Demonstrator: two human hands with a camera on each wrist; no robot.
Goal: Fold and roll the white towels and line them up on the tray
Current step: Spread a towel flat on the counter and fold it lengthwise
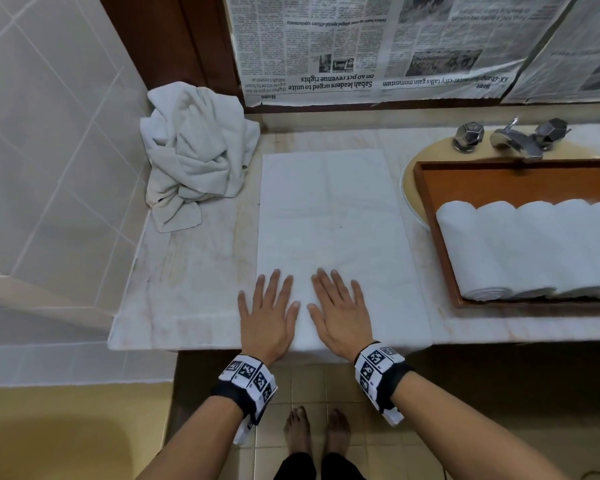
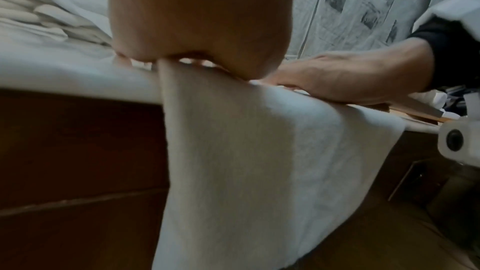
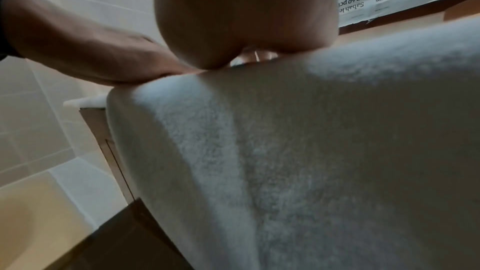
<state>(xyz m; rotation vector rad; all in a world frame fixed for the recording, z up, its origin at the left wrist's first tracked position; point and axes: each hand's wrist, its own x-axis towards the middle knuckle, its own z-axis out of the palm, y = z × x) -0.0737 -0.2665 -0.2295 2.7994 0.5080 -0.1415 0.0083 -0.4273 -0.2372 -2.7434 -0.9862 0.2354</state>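
Note:
A white towel lies spread flat lengthwise on the marble counter, its near end hanging over the front edge. My left hand and right hand rest palm-down side by side on its near part, fingers straight and spread. A wooden tray sits at the right over the sink and holds several rolled white towels lined up in a row. A heap of crumpled white towels lies at the back left corner of the counter.
Chrome taps stand behind the tray. Newspaper covers the wall above the counter. Tiled wall closes the left side, with a yellow tub below. Bare counter shows left of the spread towel.

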